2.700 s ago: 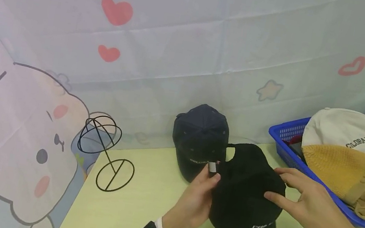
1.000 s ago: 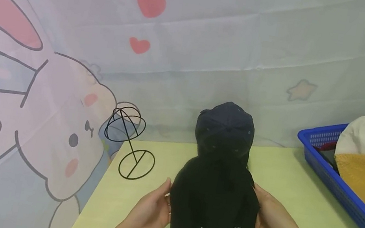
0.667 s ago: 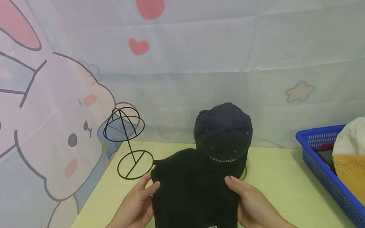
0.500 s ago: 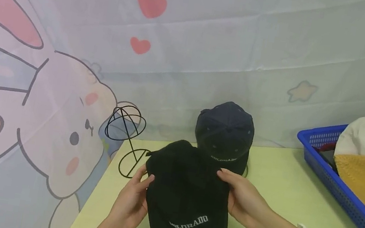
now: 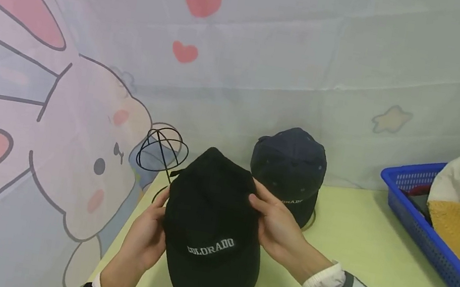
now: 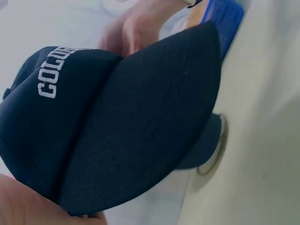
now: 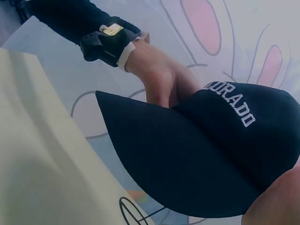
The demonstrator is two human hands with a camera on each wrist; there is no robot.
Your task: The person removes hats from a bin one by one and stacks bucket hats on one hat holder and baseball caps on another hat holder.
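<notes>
Both hands, left hand (image 5: 146, 239) and right hand (image 5: 275, 223), grip the black cap (image 5: 209, 230), hiding the wire stand (image 5: 161, 152) beside the navy cap (image 5: 291, 166).

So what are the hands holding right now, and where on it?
Both hold the black cap by the sides of its crown: left hand on one side, right hand on the other, brim toward the person.

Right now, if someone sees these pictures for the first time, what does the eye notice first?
First, the black cap with white COLORADO lettering, held up at the centre between the left hand and the right hand. Behind it, a navy cap stands on the green table. At the right edge, a blue basket holds more hats.
</notes>
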